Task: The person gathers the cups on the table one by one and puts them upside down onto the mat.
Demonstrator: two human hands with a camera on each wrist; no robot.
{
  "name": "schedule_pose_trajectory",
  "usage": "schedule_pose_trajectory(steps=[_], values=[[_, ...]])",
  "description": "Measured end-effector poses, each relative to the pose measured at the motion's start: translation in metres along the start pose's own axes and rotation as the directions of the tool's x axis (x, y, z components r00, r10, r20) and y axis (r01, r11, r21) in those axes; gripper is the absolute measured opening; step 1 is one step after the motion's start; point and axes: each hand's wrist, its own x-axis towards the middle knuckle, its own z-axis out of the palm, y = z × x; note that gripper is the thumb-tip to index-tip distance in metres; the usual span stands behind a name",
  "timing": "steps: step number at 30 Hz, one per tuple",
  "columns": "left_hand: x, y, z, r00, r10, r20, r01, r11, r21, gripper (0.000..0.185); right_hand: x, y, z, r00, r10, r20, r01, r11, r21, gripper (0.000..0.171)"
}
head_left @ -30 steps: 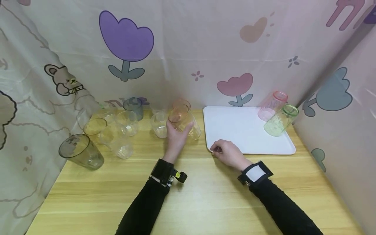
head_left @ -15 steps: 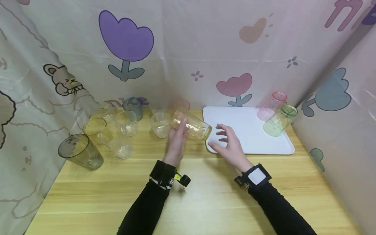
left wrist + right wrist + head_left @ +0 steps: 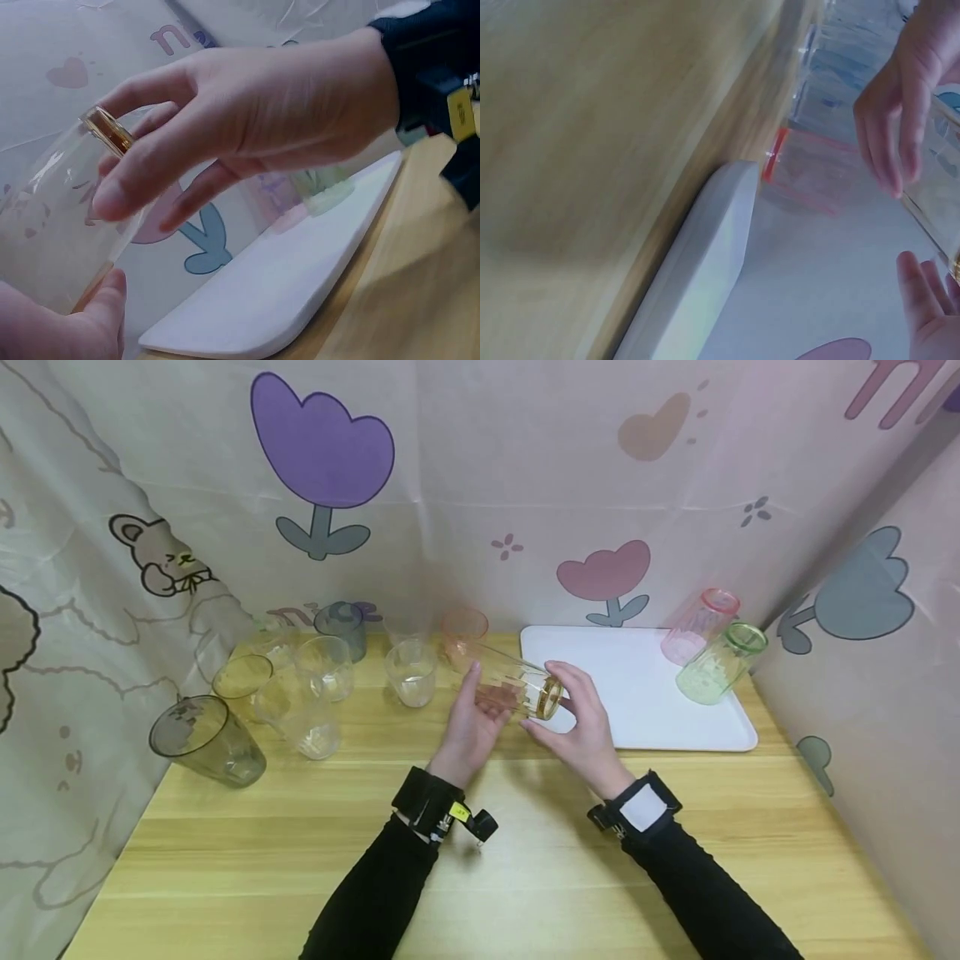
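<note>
An amber drinking glass (image 3: pixel 517 685) is held on its side above the table, its thick base pointing right. My left hand (image 3: pixel 468 735) supports it from below, thumb up along the near side. My right hand (image 3: pixel 577 722) has thumb and fingers around the base. In the left wrist view, the right hand (image 3: pixel 247 112) spans the gold-tinted base, while part of the left hand (image 3: pixel 60 326) shows at the lower corner. From the right wrist, the left hand's (image 3: pixel 892 112) fingers hang down beside the glass (image 3: pixel 937 180), the right hand (image 3: pixel 934 319) below.
A white tray (image 3: pixel 600 693) lies at the back right, bearing a pink glass (image 3: pixel 697 627) and a green glass (image 3: pixel 720 664), both base-up. Left of the hands stand several glasses, including a clear one (image 3: pixel 412 672), an orange one (image 3: pixel 463 627) and a large grey one (image 3: pixel 213 743).
My left hand has lifted the amber glass and tipped it sideways, base swinging right. The right hand has left the tray's front edge, spread its fingers and come round the base.
</note>
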Motion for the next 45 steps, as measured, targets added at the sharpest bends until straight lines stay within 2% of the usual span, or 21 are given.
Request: schedule_pose_trajectory(steps=[7, 14, 21, 24, 27, 29, 31, 32, 33, 34, 36, 38, 40, 43, 44, 45], values=[[0.000, -0.003, 0.001, 0.999, -0.044, 0.011, 0.044, 0.999, -0.017, 0.081, 0.000, -0.001, 0.000, 0.997, -0.073, -0.028, 0.073, 0.997, 0.022, 0.086], [0.000, -0.004, -0.002, 0.992, -0.080, 0.094, 0.078, 0.997, 0.028, 0.081, -0.001, -0.001, -0.005, 0.997, -0.064, -0.053, 0.064, 0.998, 0.003, 0.087], [0.000, -0.007, 0.000, 0.985, -0.110, 0.134, 0.099, 0.991, 0.088, 0.098, 0.002, -0.005, -0.014, 0.995, -0.074, -0.071, 0.074, 0.997, 0.002, 0.086], [-0.001, -0.009, 0.002, 0.979, -0.107, 0.173, 0.087, 0.989, 0.120, 0.090, 0.005, -0.009, -0.019, 0.993, -0.067, -0.096, 0.071, 0.997, 0.029, 0.084], [-0.001, -0.012, 0.004, 0.973, -0.092, 0.212, 0.049, 0.979, 0.198, 0.074, 0.009, -0.011, -0.026, 0.988, -0.047, -0.144, 0.057, 0.997, 0.061, 0.083], [0.000, -0.015, 0.005, 0.973, -0.070, 0.220, 0.007, 0.961, 0.275, 0.063, 0.012, -0.012, -0.032, 0.984, -0.033, -0.176, 0.046, 0.996, 0.071, 0.083], [0.003, -0.018, 0.006, 0.975, -0.027, 0.219, -0.058, 0.926, 0.374, 0.055, 0.015, -0.013, -0.040, 0.977, -0.018, -0.212, 0.034, 0.997, 0.074, 0.084], [0.004, -0.020, 0.006, 0.976, -0.004, 0.217, -0.092, 0.897, 0.432, 0.051, 0.016, -0.014, -0.044, 0.974, -0.011, -0.226, 0.027, 0.997, 0.070, 0.084], [0.005, -0.021, 0.007, 0.976, 0.024, 0.218, -0.133, 0.857, 0.497, 0.048, 0.016, -0.014, -0.049, 0.970, -0.004, -0.243, 0.020, 0.998, 0.064, 0.085], [0.007, -0.022, 0.007, 0.973, 0.054, 0.224, -0.176, 0.802, 0.570, 0.046, 0.017, -0.014, -0.054, 0.966, 0.004, -0.259, 0.010, 0.999, 0.051, 0.085], [0.010, -0.025, 0.007, 0.960, 0.105, 0.259, -0.262, 0.662, 0.702, 0.039, 0.018, -0.013, -0.064, 0.957, 0.021, -0.290, -0.016, 1.000, 0.021, 0.085], [0.011, -0.025, 0.008, 0.934, 0.126, 0.335, -0.353, 0.483, 0.801, 0.031, 0.019, -0.012, -0.075, 0.948, 0.043, -0.315, -0.054, 0.998, -0.026, 0.083], [0.013, -0.026, 0.010, 0.900, 0.110, 0.421, -0.435, 0.276, 0.857, 0.024, 0.020, -0.011, -0.086, 0.942, 0.066, -0.330, -0.097, 0.992, -0.080, 0.081], [0.015, -0.027, 0.014, 0.853, 0.007, 0.522, -0.521, -0.041, 0.853, 0.018, 0.021, -0.011, -0.104, 0.938, 0.115, -0.327, -0.173, 0.973, -0.153, 0.079], [0.016, -0.028, 0.016, 0.843, -0.034, 0.537, -0.536, -0.135, 0.833, 0.017, 0.021, -0.010, -0.109, 0.938, 0.130, -0.323, -0.193, 0.966, -0.174, 0.078], [0.016, -0.028, 0.018, 0.836, -0.076, 0.544, -0.546, -0.217, 0.809, 0.017, 0.021, -0.011, -0.115, 0.936, 0.146, -0.320, -0.217, 0.956, -0.198, 0.078]])
